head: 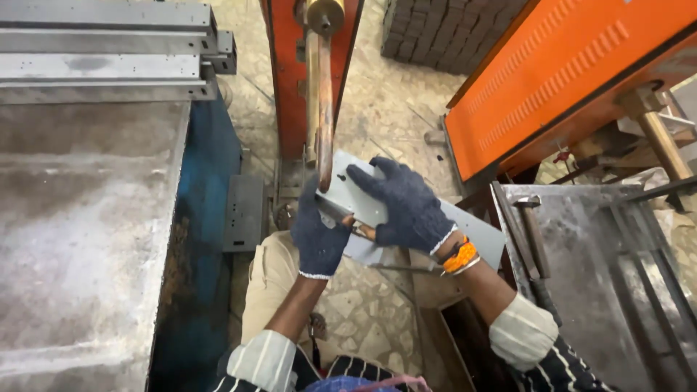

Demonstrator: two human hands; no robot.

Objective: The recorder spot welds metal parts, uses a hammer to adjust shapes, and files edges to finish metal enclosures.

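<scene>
while both gloved hands clamp it: the grey sheet-metal panel (363, 199) sits under the copper electrode arm (320, 109) of the orange spot welder (290, 87).
left hand (318, 236): closed around the panel's near-left edge, thumb on top.
right hand (406, 207): fingers spread flat across the top face, curling over the far edge; orange bangles (461, 255) on the wrist.
panel feel: likely stiff, thin, light for its span; edges probably sharp, so the knit gloves help.
best hold: two opposite edges, either side of the electrode tip.
beside the grip: hammer (534, 236) on the steel tray (617, 290) to the right; stacked steel channels (109, 51) far left.
</scene>
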